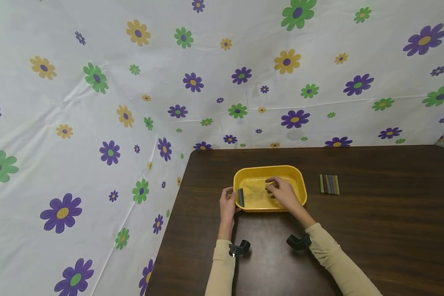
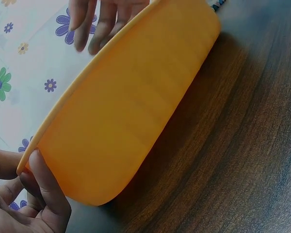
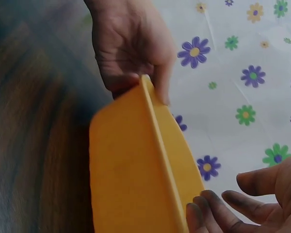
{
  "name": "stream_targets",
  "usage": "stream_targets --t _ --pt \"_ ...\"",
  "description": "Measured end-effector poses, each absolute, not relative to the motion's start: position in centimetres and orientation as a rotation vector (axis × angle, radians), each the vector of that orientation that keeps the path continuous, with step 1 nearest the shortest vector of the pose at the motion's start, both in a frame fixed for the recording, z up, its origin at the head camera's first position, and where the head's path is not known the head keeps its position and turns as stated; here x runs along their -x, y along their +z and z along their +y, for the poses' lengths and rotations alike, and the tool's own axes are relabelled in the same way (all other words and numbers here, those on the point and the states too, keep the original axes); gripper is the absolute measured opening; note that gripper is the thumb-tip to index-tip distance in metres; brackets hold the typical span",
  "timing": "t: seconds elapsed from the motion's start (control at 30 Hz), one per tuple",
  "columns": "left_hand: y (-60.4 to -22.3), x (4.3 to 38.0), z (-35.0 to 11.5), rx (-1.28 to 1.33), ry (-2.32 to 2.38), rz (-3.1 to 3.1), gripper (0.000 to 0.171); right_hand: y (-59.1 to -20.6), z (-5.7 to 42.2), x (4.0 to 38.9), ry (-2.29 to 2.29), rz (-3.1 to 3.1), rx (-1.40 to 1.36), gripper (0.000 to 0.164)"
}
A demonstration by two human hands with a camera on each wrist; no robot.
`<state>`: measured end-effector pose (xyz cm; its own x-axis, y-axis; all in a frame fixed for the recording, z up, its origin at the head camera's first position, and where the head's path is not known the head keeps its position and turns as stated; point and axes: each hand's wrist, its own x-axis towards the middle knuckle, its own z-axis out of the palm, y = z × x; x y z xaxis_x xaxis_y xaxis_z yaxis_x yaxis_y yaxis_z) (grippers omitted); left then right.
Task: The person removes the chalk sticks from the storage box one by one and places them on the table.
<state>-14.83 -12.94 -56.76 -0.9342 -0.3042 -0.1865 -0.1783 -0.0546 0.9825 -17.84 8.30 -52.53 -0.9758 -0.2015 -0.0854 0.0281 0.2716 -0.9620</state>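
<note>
A yellow plastic tray [image 1: 266,207] lies on the table, its floor smudged with dark dust. My left hand [image 1: 227,205] grips the rim at its left end, thumb and fingers on either side of the wall. Inside, near that end, lie dark chalk-like sticks [image 1: 241,197] side by side. Over the right half of the tray hovers my right hand [image 1: 283,193], fingers loosely bent and holding nothing visible. Grey smudges mark its fingertips [image 3: 247,204] in the right wrist view. In the left wrist view the tray's outer wall [image 2: 116,116] hides the sticks within.
Several coloured sticks [image 1: 329,184] lie in a neat row on the table, right of the tray. The dark wood-grain table [image 1: 392,230] meets a white flowered sheet [image 1: 207,53] at its back and left. Black wrist mounts [image 1: 240,248] sit on both forearms.
</note>
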Motion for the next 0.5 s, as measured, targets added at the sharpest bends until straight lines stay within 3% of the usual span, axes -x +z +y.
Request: stream_targets --t 0.5 --pt "-56.6 14.8 -12.9 -0.558 -2.145 -2.086 0.029 -53.8 5.0 17.7 -1.624 2.373 0.230 0.033"
